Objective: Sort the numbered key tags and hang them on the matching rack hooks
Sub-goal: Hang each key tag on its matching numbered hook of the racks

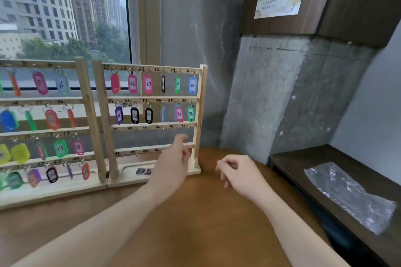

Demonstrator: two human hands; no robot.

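Two wooden key racks stand side by side on the brown table. The right rack (202, 115) carries tags on its rows 25–30 and 31–36, among them a pink tag 27 (148, 84) and a green tag 36 (190, 113). Its rows 37–42 and below show bare hooks (152, 129). The left rack (83, 102) holds several coloured tags on all its rows. My left hand (173, 162) reaches up to the right rack's lower rows, forefinger stretched near hook 42, holding nothing visible. My right hand (238, 172) hovers right of the rack with fingers loosely curled and holds nothing.
A small dark item (143, 171) lies on the right rack's base. A crumpled clear plastic bag (349, 195) lies on a dark wooden shelf at the right. Concrete wall stands behind the rack, a window behind the left rack.
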